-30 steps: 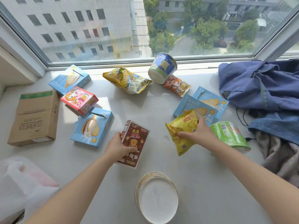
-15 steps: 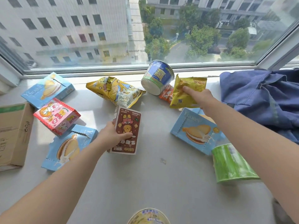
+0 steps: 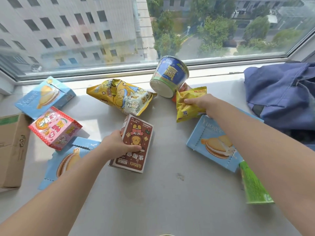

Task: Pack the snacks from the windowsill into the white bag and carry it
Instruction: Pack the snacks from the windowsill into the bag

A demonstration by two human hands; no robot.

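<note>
Right hand (image 3: 198,103): fingers curled round small yellow snack packet (image 3: 186,109), near windowsill (image 3: 170,193) back edge, just beside blue noodle cup (image 3: 170,75). Light, crinkly, crushable; best pinched at a sealed end. Left hand (image 3: 117,145): clamped on stiff brown biscuit box (image 3: 136,142), mid-sill. Since a second ago: packet carried back from front right; box grip unchanged.

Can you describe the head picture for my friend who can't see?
The left hand holds a brown snack box and the right hand pinches a yellow packet at a windowsill. Blue biscuit boxes, a pink box, a big yellow bag and a blue cup lie around.
</note>
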